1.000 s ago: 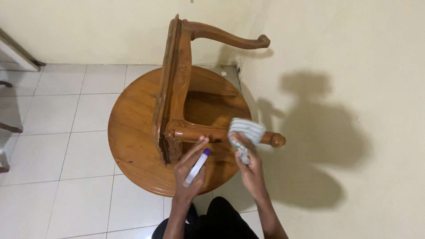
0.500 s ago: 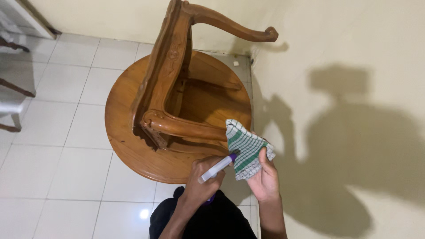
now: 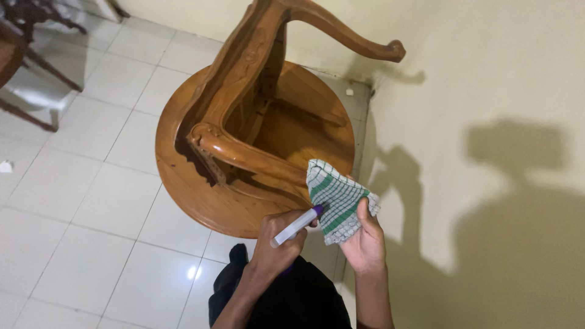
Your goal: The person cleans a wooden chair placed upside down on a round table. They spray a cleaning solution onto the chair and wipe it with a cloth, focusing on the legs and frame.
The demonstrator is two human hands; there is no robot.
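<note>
Gripping the slim purple-tipped spray bottle [image 3: 297, 225] in your closed left hand [image 3: 279, 242], aim its tip squarely at the green-checked cloth [image 3: 337, 203] your right hand [image 3: 364, 242] pinches beside the overturned wooden table [image 3: 201, 201].

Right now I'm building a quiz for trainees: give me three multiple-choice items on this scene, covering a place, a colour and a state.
1. Where does the round wooden table lie?
A on a shelf
B overturned on the tiled floor
C on a bed

2. The cloth is white with checks of which colour?
A green
B red
C black

3. What does the left hand hold?
A nothing
B a cup
C a slim purple-tipped bottle

B: legs point up.
A: green lines show.
C: fingers wrap it, while the right hand holds the cloth.
</note>
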